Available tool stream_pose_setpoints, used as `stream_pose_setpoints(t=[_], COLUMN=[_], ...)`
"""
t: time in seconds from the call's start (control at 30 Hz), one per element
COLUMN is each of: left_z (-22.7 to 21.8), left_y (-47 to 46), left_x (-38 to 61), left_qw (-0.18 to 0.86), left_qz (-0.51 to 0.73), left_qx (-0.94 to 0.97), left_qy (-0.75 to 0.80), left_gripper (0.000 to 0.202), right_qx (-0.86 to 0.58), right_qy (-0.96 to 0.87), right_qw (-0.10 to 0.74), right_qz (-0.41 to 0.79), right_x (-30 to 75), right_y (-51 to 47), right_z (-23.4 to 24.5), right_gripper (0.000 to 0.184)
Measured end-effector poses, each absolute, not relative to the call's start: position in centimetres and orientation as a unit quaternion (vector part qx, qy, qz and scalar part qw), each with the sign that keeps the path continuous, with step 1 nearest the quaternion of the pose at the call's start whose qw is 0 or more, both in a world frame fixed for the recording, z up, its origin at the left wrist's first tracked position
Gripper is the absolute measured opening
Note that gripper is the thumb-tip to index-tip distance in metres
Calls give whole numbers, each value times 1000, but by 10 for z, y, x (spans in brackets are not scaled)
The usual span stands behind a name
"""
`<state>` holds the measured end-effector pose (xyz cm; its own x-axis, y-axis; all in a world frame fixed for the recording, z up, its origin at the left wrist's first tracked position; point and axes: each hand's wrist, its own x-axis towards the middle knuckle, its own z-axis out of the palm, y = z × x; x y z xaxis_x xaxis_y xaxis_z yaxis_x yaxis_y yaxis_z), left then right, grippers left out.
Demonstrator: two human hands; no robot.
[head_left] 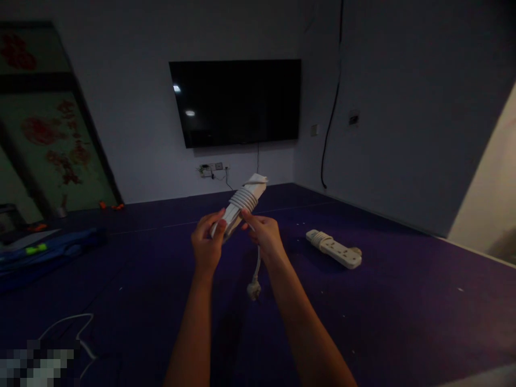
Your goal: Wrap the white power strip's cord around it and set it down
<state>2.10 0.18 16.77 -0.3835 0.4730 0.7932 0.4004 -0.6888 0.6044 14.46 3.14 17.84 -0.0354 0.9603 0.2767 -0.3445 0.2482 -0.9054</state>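
Observation:
A white power strip [257, 189] is held up at a tilt in front of me, its far end pointing up and to the right. Several turns of its white cord [244, 199] are wound round its middle. My left hand [207, 239] grips the near end, thumb on top. With closed fingers, my right hand [262, 232] pinches the cord beside the windings. Below that hand the loose end hangs down to a plug [253, 291]. Another white power strip [337, 251], its cord wrapped round one end, lies on the purple surface to the right.
The purple surface [161, 290] stretches to the walls. A white cable [68, 319] curls at lower left. Blue cloth [76, 243] lies at the left. A television [242, 102] hangs above wall sockets [213, 167]; a black cable [332, 113] dangles down the right wall.

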Motion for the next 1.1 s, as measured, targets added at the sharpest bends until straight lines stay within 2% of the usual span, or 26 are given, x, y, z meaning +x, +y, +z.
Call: stream_pose_setpoints(t=[0.1,0.2,0.33,0.5,0.8,1.1], left_z=[174,178,185,187,185,186], left_y=[-1,-3,-12,-21,-12,-13], left_x=[19,18,15,6,9,8], left_qw=[201,320,376,433,400,297], left_qz=[767,771,738,639,669,723], left_qx=[483,433,441,499,461,441], left_qy=[372,339,345,393,424,442], left_gripper=[46,53,56,56,63,63], right_qx=[-269,-224,-199,-203,-207,-213], right_qy=[-485,-490,-494,-523,-565,-575], right_qw=[591,569,569,559,543,565], right_qz=[586,621,626,610,586,552], right_x=[149,148,143,141,139,134], right_y=[34,37,40,39,34,32], right_z=[178,176,173,172,174,177], right_gripper=[43,41,37,34,37,51])
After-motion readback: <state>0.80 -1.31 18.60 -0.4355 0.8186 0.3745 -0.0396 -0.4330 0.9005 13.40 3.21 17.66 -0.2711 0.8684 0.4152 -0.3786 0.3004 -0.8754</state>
